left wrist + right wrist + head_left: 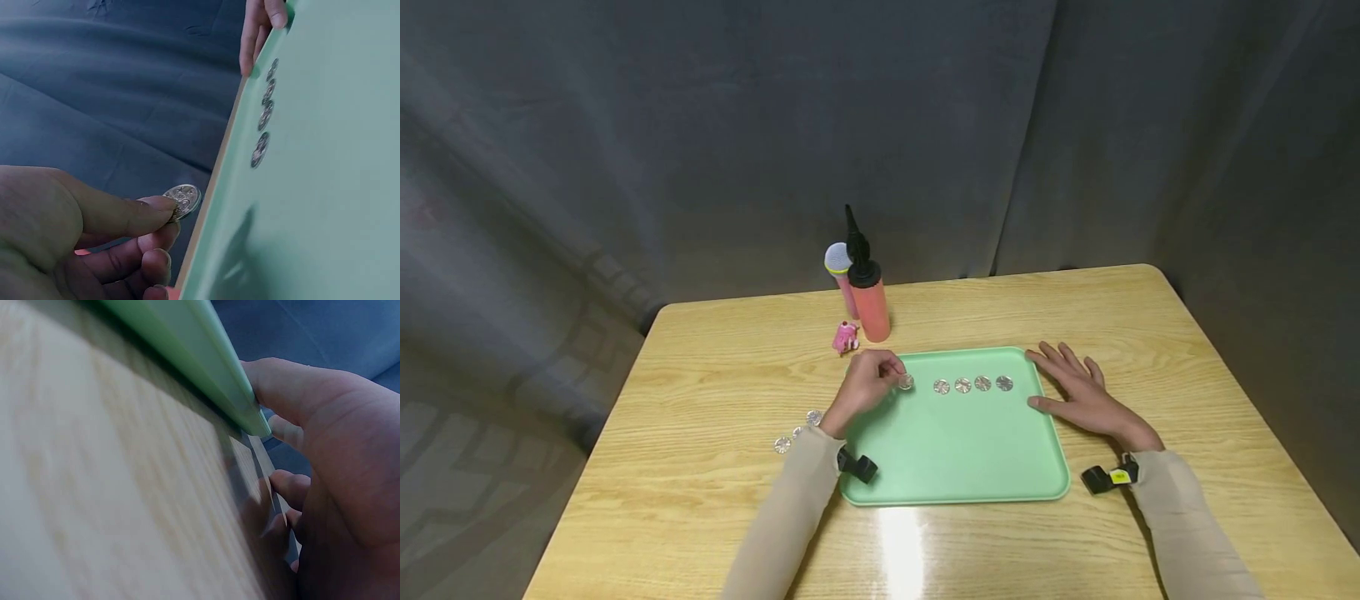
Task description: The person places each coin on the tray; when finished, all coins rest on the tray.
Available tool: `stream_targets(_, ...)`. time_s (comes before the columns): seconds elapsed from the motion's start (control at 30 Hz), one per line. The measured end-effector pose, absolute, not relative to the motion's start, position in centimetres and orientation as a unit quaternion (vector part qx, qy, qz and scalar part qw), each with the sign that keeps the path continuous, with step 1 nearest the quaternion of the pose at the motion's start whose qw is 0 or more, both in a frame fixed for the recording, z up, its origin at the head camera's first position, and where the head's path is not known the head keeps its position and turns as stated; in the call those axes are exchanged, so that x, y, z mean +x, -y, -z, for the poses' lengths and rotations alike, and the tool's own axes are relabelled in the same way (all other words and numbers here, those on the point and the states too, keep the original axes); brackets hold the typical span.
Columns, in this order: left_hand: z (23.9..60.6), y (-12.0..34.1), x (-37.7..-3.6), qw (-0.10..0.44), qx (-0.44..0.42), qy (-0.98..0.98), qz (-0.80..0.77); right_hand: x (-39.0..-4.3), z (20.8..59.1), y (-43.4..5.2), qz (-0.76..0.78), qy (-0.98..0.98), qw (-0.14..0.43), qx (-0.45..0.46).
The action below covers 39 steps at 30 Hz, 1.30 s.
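My left hand [867,385] pinches a round silver coin [186,196] between thumb and fingers, held above the left part of a green tray [955,458]. Several similar coins [962,385] lie flat in a row along the tray's far side. At the tray's right edge is my right hand [1086,400], its fingers spread and fairly straight. In the right wrist view, that hand's thumb [281,387] touches the rim. More silver coins [782,445] rest on the wooden table left of the tray, partly hidden by the left sleeve.
Behind the tray, a red hand pump [872,310] with a black top stands upright on the table [700,400]. A pink toy microphone [842,275] is just behind it, and a small pink figure [846,337] is in front. A dark curtain [760,150] hangs beyond.
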<state>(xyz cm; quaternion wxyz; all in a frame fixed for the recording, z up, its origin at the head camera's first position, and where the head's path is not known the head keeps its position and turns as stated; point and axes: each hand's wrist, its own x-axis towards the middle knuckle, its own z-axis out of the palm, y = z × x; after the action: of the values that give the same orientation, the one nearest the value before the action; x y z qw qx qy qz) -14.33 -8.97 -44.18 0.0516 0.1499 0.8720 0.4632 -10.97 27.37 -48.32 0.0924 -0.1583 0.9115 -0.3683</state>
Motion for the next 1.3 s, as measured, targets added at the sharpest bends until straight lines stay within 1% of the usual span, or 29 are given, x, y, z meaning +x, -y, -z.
stream_targets(0.3,45.3,7.5,-14.5,0.067,0.167,-0.879,-0.442,-10.9,48.0,-27.2,0.366,-0.912,0.092,-0.159)
stream_targets(0.5,46.2,7.3,-14.5,0.049,0.174,-0.897,-0.404,-10.9,48.1,-27.2,0.368,-0.911,0.091,-0.161)
stream_targets(0.67,46.1,7.1,-14.3,0.042,0.168,-0.905,-0.388,-11.0,48.2,-27.3,0.366,-0.912,0.093,-0.159)
stream_targets(0.97,45.9,6.7,-14.2,0.057,0.161,-0.924,-0.342,-11.0,48.3,-27.3,0.367,-0.912,0.09,-0.161)
stream_targets(1.3,45.9,7.2,-14.3,0.055,0.182,-0.91,-0.368,-10.7,47.8,-27.2,0.361,-0.914,0.09,-0.16)
